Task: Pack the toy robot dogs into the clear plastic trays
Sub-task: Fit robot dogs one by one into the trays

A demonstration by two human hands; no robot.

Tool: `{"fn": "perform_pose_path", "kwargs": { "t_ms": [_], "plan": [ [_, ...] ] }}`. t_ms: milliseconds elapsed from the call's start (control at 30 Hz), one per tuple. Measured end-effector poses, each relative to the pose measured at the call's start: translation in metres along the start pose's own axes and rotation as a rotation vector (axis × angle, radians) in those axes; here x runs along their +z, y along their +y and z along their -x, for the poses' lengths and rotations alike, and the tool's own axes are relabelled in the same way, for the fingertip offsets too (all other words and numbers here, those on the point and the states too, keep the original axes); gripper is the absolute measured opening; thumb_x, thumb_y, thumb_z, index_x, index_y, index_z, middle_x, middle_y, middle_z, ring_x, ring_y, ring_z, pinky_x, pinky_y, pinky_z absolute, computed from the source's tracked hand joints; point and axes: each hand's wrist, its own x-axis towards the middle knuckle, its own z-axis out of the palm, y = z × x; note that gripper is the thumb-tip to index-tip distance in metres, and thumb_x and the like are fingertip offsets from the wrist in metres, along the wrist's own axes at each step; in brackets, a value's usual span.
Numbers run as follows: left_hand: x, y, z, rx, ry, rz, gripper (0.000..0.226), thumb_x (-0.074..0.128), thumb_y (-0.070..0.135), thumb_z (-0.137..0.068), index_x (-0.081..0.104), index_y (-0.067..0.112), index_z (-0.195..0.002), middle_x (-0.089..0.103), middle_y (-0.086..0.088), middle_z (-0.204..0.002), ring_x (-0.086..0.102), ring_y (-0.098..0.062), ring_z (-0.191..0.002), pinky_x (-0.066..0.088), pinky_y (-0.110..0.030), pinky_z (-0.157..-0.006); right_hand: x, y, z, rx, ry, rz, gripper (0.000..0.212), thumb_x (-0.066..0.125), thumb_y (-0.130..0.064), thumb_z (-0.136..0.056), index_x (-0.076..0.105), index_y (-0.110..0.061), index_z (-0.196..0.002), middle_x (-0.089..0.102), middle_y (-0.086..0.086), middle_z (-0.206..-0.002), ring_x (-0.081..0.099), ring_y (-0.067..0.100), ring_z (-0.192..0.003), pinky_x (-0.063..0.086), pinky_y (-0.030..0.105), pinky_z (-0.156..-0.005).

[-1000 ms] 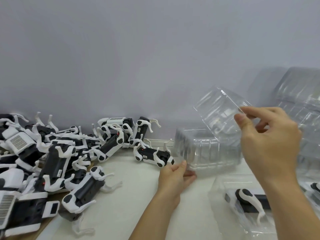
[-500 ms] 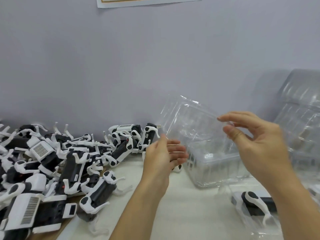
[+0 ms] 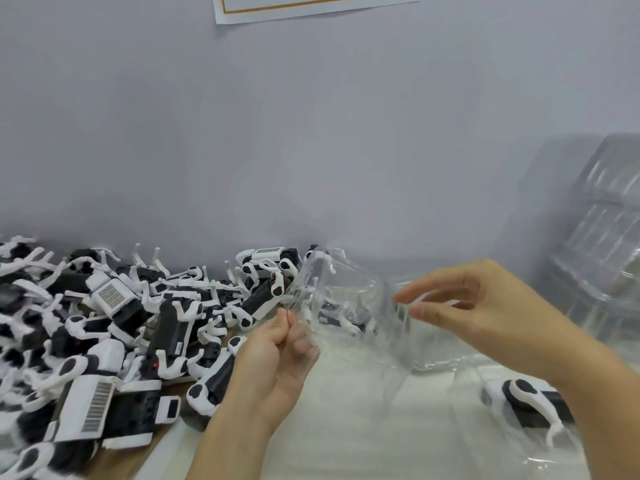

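Note:
A clear plastic tray (image 3: 349, 292) hangs tilted above the white table top, blurred by motion. My left hand (image 3: 280, 355) pinches its left edge between thumb and fingers. My right hand (image 3: 485, 313) pinches the tray's right side with thumb and fingertips. A big heap of black-and-white toy robot dogs (image 3: 114, 327) covers the left of the table. Lower right, one toy dog (image 3: 533, 403) lies inside another clear tray (image 3: 485, 441), partly hidden by my right forearm.
A stack of clear plastic trays (image 3: 602, 244) leans against the grey wall at the far right. A white foam sheet (image 3: 346, 427) covers the table in front of me. A paper sign (image 3: 311, 5) hangs on the wall above.
The tray has come down and to the left, folding between my hands. Both hands have moved lower and closer to the heap. The camera has tilted up, showing more of the wall sign.

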Motion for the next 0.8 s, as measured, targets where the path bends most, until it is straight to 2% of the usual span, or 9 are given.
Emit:
{"fn": "perform_pose_path", "kwargs": {
  "t_ms": [100,167,233,300,400,500,633,733,800],
  "plan": [
    [-0.006,0.007,-0.001,-0.049,-0.044,-0.035,0.026,0.037,0.001,-0.102,0.06,0.009,-0.094,0.023,0.004,-0.062,0.028,-0.009,-0.036,0.031,-0.019,-0.037,0.007,0.008,-0.006,0.012,0.156,0.016,0.016,0.071,-0.039,-0.083,0.073,-0.045,-0.098,0.07,-0.028,-0.096,0.063,-0.008,-0.093,0.052,0.021,-0.08],
    [-0.009,0.013,0.0,-0.074,-0.102,-0.099,0.013,0.047,0.005,-0.095,0.059,0.009,-0.092,0.011,0.003,-0.076,0.025,-0.007,-0.038,0.025,-0.017,-0.038,0.012,0.015,-0.009,0.041,0.231,0.019,0.042,0.067,-0.054,-0.078,0.062,-0.048,-0.119,0.062,-0.028,-0.116,0.057,-0.009,-0.106,0.048,0.019,-0.085],
    [-0.012,0.018,0.004,-0.084,-0.163,-0.159,0.009,0.056,0.012,-0.083,0.06,0.009,-0.091,0.028,0.004,-0.059,0.034,-0.007,-0.036,0.031,-0.016,-0.034,0.015,0.021,-0.009,0.073,0.235,0.003,0.071,0.06,-0.07,-0.066,0.048,-0.052,-0.134,0.052,-0.028,-0.128,0.051,-0.007,-0.116,0.044,0.022,-0.092],
    [-0.016,0.023,0.008,-0.106,-0.194,-0.227,0.015,0.06,0.013,-0.079,0.064,0.008,-0.093,0.046,0.002,-0.05,0.041,-0.007,-0.031,0.038,-0.017,-0.031,0.017,0.024,-0.007,0.087,0.159,-0.012,0.08,0.058,-0.077,-0.062,0.04,-0.057,-0.137,0.051,-0.03,-0.13,0.051,-0.004,-0.118,0.044,0.027,-0.096],
    [-0.018,0.026,0.011,-0.223,-0.234,-0.188,0.01,0.064,0.009,-0.071,0.066,0.003,-0.08,0.026,0.004,-0.05,0.02,-0.003,-0.029,0.023,-0.01,-0.031,0.022,0.027,-0.007,0.099,0.042,-0.04,0.061,0.061,-0.071,-0.07,0.046,-0.061,-0.128,0.059,-0.029,-0.117,0.062,-0.008,-0.102,0.048,0.018,-0.081],
    [-0.018,0.025,0.008,-0.212,-0.113,-0.37,0.011,0.07,0.011,-0.076,0.066,0.002,-0.07,0.04,0.001,-0.048,0.033,-0.007,-0.032,0.029,-0.012,-0.031,0.025,0.028,-0.011,0.112,0.032,0.009,0.024,0.063,-0.034,-0.093,0.061,-0.052,-0.11,0.069,-0.02,-0.095,0.07,0.0,-0.077,0.048,0.014,-0.06],
    [-0.023,0.021,-0.006,-0.056,0.064,-0.564,0.017,0.072,0.021,-0.084,0.064,0.006,-0.083,0.042,0.003,-0.051,0.033,-0.008,-0.041,0.034,-0.019,-0.039,0.027,0.033,-0.012,0.18,0.021,0.121,0.034,0.048,-0.011,-0.094,0.065,-0.039,-0.103,0.067,-0.012,-0.085,0.07,0.008,-0.057,0.043,0.022,-0.042],
    [-0.026,0.022,-0.012,-0.011,0.083,-0.653,0.018,0.064,0.02,-0.095,0.063,0.003,-0.088,0.033,0.006,-0.044,0.027,-0.007,-0.034,0.026,-0.015,-0.034,0.032,0.038,-0.015,0.203,0.069,0.209,0.031,0.051,-0.016,-0.092,0.066,-0.038,-0.109,0.064,-0.013,-0.092,0.067,0.004,-0.064,0.037,0.012,-0.04],
    [-0.026,0.021,-0.013,-0.043,0.028,-0.682,0.02,0.062,0.02,-0.096,0.063,0.001,-0.09,0.029,0.006,-0.045,0.024,-0.006,-0.034,0.022,-0.015,-0.034,0.037,0.04,-0.017,0.198,0.076,0.264,0.031,0.056,-0.024,-0.093,0.063,-0.038,-0.119,0.061,-0.017,-0.099,0.063,0.003,-0.081,0.042,0.013,-0.055]
  ]
}}
